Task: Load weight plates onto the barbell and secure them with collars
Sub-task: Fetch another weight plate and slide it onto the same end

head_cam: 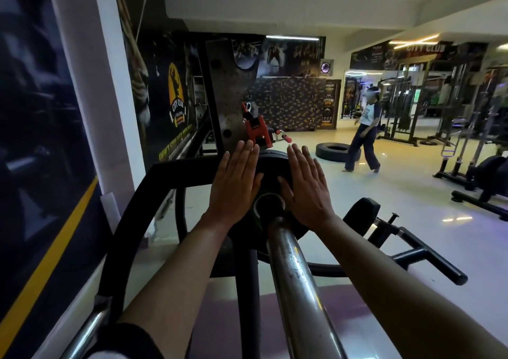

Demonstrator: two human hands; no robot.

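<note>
Hands flat: left hand (233, 185) and right hand (308, 185) pressed the black weight plate (270, 166) on either side of the barbell sleeve (291, 276), fingers straight, grasping nothing.

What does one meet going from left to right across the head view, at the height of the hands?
left hand → right hand → tyre → walking person
</note>
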